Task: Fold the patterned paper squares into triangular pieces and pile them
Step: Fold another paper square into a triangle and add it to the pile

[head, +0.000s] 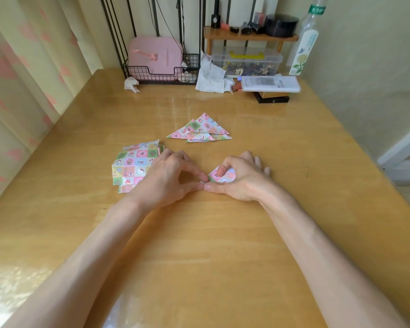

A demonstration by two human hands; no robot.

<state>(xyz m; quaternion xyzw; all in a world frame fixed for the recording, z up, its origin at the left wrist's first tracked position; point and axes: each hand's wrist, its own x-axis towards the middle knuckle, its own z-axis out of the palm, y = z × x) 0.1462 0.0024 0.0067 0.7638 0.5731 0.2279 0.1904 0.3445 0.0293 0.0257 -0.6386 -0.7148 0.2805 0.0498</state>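
- Rests both bare forearms on the table (199, 245), reaching forward.
- Pinches the near left corner of the piece (225, 177) with the left hand (168, 176): thumb and forefinger tips closed together on the paper, remaining fingers loosely bent behind.
- Presses the same piece with the right hand (243, 179): forefinger bent down onto its top face, thumb laid along its near edge up to the left thumb, other fingers stretched out on the table beyond.
- Flat on the table between the two hands: that piece, folded to a triangle, partly covered by the right hand.
- Just left of the left hand: squares (133, 164), an unfolded stack, slightly fanned; touching the hand or not, cannot tell.
- Beyond the hands and apart from them: triangles (200, 130), a loose overlapping pile lying flat.
- At the far edge, left: black wire basket (152, 74) holding a pink case (154, 55) on edge; small things in its right end too blurred to name.
- Before the basket's left corner: crumpled tissue (131, 84).
- Right of the basket: clear lidded box (246, 60), filled with small mixed bits too small to name.
- Over the box: wooden shelf (251, 36) carrying a black jar (281, 24) and smaller dark items.
- Right of the shelf: clear bottle (305, 43), upright; contents impossible to tell.
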